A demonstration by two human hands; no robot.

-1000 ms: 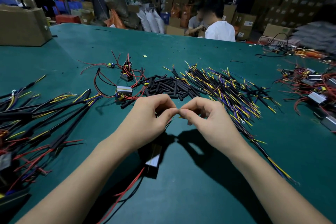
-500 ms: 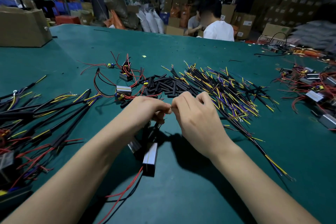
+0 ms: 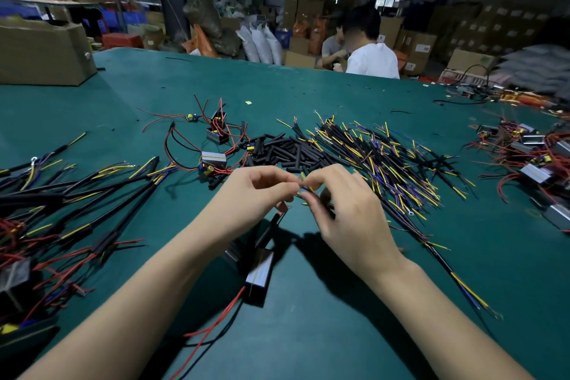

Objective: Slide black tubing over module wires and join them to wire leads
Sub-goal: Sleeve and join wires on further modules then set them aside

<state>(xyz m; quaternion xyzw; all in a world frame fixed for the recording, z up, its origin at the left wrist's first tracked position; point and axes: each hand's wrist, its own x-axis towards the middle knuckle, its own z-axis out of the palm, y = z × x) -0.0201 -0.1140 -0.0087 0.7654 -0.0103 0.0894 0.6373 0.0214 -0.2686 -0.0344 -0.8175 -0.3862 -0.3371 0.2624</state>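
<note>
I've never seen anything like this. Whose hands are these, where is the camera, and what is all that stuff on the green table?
No machine here: a person wears a camera on the head, looking down at their own two hands. The left hand and right hand meet fingertip to fingertip, pinching thin wire ends between them. Below the hands hangs a small module with red and black wires. On the green table lie a pile of short black tubing pieces, a heap of yellow and blue wire leads, and finished bundles at the left. More modules lie at the right.

Bare forearms, no sleeves, left hand (image 3: 256,194), right hand (image 3: 348,213)
</note>
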